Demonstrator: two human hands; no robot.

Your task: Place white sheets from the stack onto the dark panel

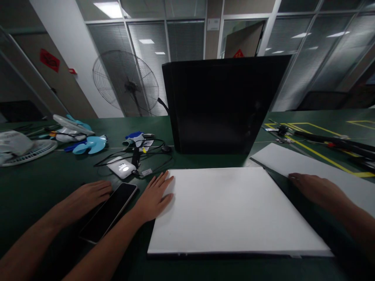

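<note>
A large white board [231, 210] lies flat on the dark green table in front of me. My left hand [152, 199] rests palm down with fingers spread, its thumb on the board's left edge. My right hand [315, 191] lies flat on the table just past the board's right edge, fingers stretched out, holding nothing. Beside it lies a second white sheet [295, 162]. A black phone [109, 212] lies screen up, left of my left hand. Another person's hand [88, 199] rests palm down on the phone's far side.
A black upright panel [222, 105] stands behind the board. At the back left are a white charger with cables [121, 168], blue plastic parts [90, 144] and a small white fan [29, 150]. A standing fan [125, 84] is behind the table. Tools [328, 140] lie at the right.
</note>
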